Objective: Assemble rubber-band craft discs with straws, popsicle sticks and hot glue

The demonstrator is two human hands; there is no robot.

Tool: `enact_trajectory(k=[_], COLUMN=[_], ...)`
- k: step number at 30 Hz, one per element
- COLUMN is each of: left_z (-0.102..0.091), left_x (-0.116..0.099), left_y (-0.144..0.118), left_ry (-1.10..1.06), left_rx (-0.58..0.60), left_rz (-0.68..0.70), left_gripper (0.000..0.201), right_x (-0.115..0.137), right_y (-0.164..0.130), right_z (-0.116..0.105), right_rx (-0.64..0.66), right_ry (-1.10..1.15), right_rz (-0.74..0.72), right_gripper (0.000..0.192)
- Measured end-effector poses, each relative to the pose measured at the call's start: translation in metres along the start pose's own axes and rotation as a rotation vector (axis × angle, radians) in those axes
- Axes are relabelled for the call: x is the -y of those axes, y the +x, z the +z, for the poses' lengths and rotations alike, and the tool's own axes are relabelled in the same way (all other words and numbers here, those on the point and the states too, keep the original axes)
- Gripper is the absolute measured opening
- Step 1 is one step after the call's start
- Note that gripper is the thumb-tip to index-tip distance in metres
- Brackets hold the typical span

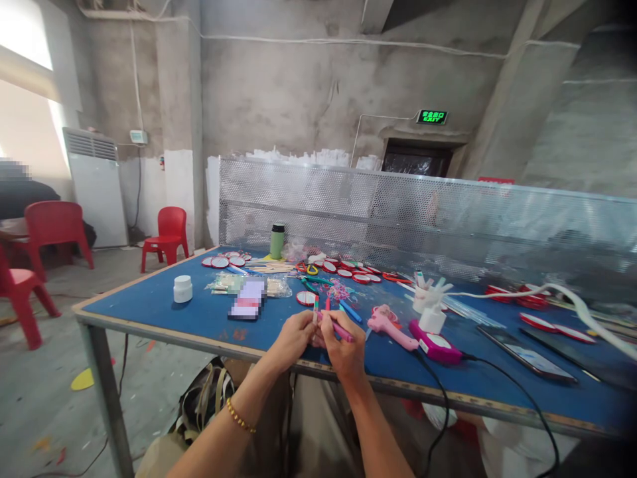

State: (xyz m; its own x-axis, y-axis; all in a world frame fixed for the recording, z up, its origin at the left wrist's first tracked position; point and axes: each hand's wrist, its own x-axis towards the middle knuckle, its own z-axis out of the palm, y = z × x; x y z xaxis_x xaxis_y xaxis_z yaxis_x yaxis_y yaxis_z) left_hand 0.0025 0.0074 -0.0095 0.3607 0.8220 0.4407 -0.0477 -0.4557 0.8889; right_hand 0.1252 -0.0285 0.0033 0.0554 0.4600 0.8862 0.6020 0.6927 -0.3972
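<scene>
My left hand (294,337) pinches a short colored stick (315,309) that stands upright above the blue table's (164,305) front edge. Pressed close against it, my right hand (344,346) grips a pink marker (342,330) whose tip points left toward the stick. A gold bead bracelet (239,417) circles my left wrist. Just right of my hands lies a pink glue gun (391,325), and beyond it a magenta device (436,346) with a black cable.
A small white jar (182,289), a green bottle (277,240), scissors (309,269), red round discs (359,273), wooden sticks and a phone (527,356) lie on the table. A perforated metal screen (398,212) backs it. Red chairs (168,234) stand at left.
</scene>
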Motion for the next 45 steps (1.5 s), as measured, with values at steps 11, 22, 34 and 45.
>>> enact_trajectory(k=[11,22,34,45], left_z=[-0.0007,0.0001,0.0005,0.0014], left_x=[0.0003,-0.0024,-0.0007,-0.0042], left_y=[-0.0008,-0.0012,-0.0007,-0.0016], left_ry=[0.015,-0.034,-0.061,-0.074], left_rx=[-0.025,-0.009,0.002,0.002], left_rz=[-0.007,-0.026,-0.04,-0.052], left_gripper=[0.036,0.039,0.041,0.044], right_x=[-0.0006,-0.002,-0.0032,-0.0006], right_y=[0.0008,0.0,-0.0008,0.0001], right_z=[-0.0002,0.0008,0.0007,-0.0004], right_rx=[0.016,-0.015,-0.037,-0.028], right_ry=[-0.007,-0.042,-0.071,-0.074], right_rz=[0.003,0.001,0.007,0.01], right_gripper=[0.02,0.021,0.022,0.023])
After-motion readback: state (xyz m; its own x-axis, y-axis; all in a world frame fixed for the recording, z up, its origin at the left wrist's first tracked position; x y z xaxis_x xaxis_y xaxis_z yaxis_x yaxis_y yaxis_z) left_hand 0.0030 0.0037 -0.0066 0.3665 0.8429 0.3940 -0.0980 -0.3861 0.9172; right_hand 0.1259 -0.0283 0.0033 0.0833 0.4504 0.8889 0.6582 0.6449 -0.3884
